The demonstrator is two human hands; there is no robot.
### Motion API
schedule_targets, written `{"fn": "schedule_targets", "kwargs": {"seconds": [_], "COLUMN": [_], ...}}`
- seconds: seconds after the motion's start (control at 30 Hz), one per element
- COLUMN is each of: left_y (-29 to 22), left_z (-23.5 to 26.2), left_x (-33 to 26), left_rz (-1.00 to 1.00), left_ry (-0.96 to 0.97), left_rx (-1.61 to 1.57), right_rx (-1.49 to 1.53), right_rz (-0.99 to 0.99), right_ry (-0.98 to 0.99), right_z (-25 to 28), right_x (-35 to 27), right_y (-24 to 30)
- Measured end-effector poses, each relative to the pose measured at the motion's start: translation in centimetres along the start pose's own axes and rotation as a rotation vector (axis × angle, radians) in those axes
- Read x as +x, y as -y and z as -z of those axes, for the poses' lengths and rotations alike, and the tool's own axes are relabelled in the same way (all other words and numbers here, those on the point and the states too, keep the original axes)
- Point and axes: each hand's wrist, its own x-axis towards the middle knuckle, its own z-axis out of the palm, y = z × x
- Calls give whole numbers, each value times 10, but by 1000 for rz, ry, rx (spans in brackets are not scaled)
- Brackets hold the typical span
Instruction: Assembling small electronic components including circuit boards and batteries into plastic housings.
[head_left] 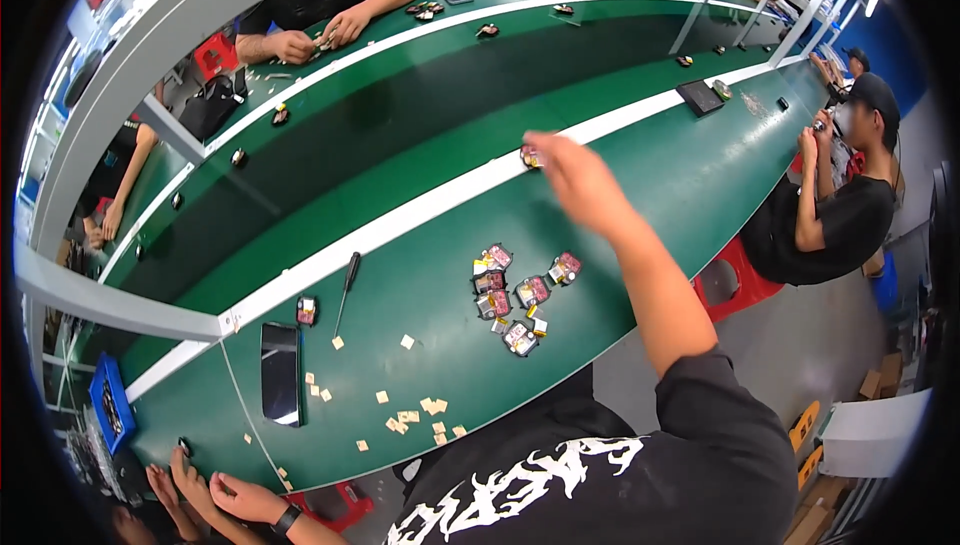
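Green workbench [425,290] beneath clustered electronic modules [532,292]

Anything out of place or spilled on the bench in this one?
Mildly: small pale square pieces lie scattered across the green tabletop at odd angles, some near its front edge. Unlike the clustered small electronic modules, they look spilled, though that spread may be normal. No damage shows, but details are too small to check.

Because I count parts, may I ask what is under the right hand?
A small module shows partly beneath the right hand; its covered side and anything under the palm cannot be seen.
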Motion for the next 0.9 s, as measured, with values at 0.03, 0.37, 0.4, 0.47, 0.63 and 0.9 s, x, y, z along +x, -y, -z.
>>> {"fn": "schedule_targets", "kwargs": {"seconds": [0.03, 0.37, 0.4, 0.47, 0.63, 0.9], "left_y": [-15, -180, -198, -225, -265, -241], "left_z": [6, 17, 18, 23, 10, 11], "left_x": [-6, -101, -108, -126, -131, -132], "left_rz": [-61, -665, -636, -320, 398, 446], "left_ry": [-19, 456, 582, 921, 1782, 1872], "left_rx": [5, -617, -700, -927, -1338, -1300], "right_rx": [-260, -376, -342, -57, 369, 436], "right_rz": [-143, -339, -301, -186, 254, -41], "right_ry": [45, 200, 212, 310, 602, 409], "right_z": [1, -27, -28, -31, -29, -37], "right_x": [9, 18, 18, 10, -60, -111], "right_y": [-4, -27, -14, 36, 165, 176]}}
